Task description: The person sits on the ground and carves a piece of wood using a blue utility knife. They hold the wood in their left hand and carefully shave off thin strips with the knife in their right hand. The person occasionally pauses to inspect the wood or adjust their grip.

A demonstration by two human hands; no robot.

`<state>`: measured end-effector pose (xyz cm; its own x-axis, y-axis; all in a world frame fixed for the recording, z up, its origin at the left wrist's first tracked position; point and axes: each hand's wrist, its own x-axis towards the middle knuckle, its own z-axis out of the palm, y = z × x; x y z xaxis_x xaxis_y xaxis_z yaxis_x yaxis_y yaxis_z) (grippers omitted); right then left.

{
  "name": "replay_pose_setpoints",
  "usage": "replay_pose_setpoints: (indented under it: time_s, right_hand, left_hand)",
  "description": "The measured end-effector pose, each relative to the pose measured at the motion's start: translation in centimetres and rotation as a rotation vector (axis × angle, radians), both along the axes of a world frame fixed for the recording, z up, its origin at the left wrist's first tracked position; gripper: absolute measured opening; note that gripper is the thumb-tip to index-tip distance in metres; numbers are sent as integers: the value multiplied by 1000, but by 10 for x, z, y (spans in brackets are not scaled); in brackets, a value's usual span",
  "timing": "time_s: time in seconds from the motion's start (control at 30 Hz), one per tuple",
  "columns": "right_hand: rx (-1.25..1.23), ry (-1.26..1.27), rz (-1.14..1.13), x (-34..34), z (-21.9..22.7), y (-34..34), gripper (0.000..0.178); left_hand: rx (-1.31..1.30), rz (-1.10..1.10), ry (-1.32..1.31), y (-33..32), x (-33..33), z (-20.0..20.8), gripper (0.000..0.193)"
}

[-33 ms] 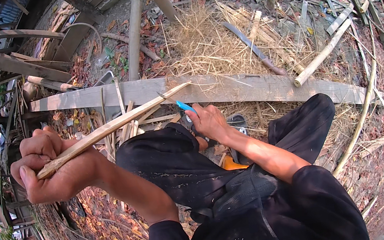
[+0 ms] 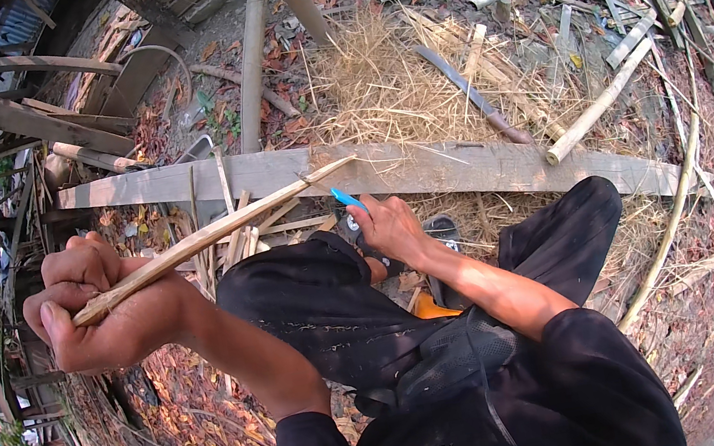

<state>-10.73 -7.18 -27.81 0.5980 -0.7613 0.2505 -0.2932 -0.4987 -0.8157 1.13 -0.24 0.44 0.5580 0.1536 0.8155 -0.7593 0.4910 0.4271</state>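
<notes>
Wooden and pale, the stick (image 2: 209, 234), clenched in the left hand (image 2: 88, 307), slants over the plank (image 2: 572, 164) with its far end already tapered and its near end rougher, while the right hand (image 2: 392, 225) grasps a blue tool (image 2: 347, 197); what shaping is left, I cannot tell.

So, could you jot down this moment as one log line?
left hand: grips wooden stick | right hand: holds blue object near stick's tapered end | around: grey plank, straw, machete
</notes>
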Motion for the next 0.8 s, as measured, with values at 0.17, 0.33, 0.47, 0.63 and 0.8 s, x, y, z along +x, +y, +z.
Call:
replay_pose_setpoints:
  time_s: [0.17, 0.33, 0.47, 0.63, 0.8]
  right_hand:
    - [81, 79, -12, -6, 5, 9, 47]
    - [178, 510, -132, -77, -91, -37, 57]
    - [225, 267, -131, -92, -31, -31, 56]
    - [263, 2, 152, -42, 95, -7, 55]
    - [200, 93, 56, 3, 51, -16, 53]
  left_hand:
    - [39, 102, -101, 5, -8, 1, 27]
    - [11, 12, -83, -9, 13, 10, 31]
    - [21, 15, -66, 3, 13, 6, 29]
    - [58, -6, -101, -11, -9, 8, 30]
    - [51, -24, -50, -12, -4, 8, 27]
